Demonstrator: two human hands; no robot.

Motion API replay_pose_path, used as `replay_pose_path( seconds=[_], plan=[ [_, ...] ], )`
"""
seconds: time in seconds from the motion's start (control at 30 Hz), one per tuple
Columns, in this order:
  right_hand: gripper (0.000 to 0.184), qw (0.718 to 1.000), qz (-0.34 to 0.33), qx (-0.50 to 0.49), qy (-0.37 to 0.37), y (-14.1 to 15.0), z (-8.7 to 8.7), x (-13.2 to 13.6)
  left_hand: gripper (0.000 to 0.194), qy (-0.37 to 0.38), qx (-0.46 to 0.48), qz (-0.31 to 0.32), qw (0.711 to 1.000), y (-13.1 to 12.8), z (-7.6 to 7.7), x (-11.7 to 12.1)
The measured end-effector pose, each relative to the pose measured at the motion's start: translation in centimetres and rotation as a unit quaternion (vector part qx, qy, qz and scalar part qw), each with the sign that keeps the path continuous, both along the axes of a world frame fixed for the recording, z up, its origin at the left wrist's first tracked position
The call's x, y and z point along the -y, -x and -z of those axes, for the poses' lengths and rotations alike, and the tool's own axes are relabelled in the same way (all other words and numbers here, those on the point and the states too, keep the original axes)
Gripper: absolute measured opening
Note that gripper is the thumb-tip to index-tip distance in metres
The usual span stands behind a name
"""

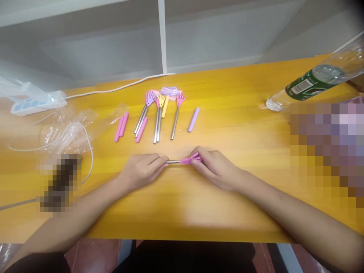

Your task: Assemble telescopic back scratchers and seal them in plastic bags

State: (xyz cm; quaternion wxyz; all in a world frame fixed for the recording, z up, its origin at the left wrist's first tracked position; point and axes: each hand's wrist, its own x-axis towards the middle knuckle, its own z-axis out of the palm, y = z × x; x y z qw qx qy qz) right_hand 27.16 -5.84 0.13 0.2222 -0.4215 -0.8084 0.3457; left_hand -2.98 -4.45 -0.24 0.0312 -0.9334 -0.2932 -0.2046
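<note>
Between my hands lies a back scratcher (185,161) with a pink hand-shaped head and a metal rod. My left hand (146,168) is closed around the rod, hiding most of it. The fingers of my right hand (214,167) pinch the pink head. Beyond them on the table lie several more metal-rod scratchers, with a purple head (150,99), a yellow head (160,100) and a pink head (180,99). Loose handle sleeves lie about: pink ones (124,124), a yellow one (165,107) and a purple one (193,120).
Small printed cards (168,91) lie behind the scratchers. At left are a white power strip (40,102), its cable and clear plastic wrapping (65,131). A green-labelled plastic bottle (309,83) is at right. Blurred patches hide things at both sides of the wooden table (199,216).
</note>
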Motion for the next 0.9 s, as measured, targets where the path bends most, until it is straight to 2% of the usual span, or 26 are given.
replay_pose_path(
  seconds=[0.2, 0.37, 0.6, 0.8, 0.9],
  plan=[
    [0.029, 0.999, -0.020, -0.049, 0.000, 0.0, 0.3, -0.3, 0.013, 0.010, -0.019, 0.015, 1.000, -0.1, 0.1, -0.2],
    [0.035, 0.998, -0.036, -0.043, -0.004, -0.2, 0.4, -0.5, 0.014, 0.020, -0.030, 0.016, 0.999, 0.0, 0.1, -0.4],
    [0.045, 0.991, -0.036, -0.093, 0.084, -0.7, 0.3, -1.1, 0.018, 0.034, -0.032, 0.027, 0.999, -0.4, -0.5, -0.6],
    [0.049, 0.975, -0.014, -0.145, 0.167, -0.3, -0.3, -1.1, 0.013, -0.011, -0.026, 0.021, 0.999, -0.5, -0.8, -0.3],
    [0.050, 0.970, -0.011, -0.156, 0.187, -0.3, -0.6, -1.2, 0.011, -0.021, -0.027, 0.025, 0.999, -0.4, -0.9, -0.5]
  ],
)
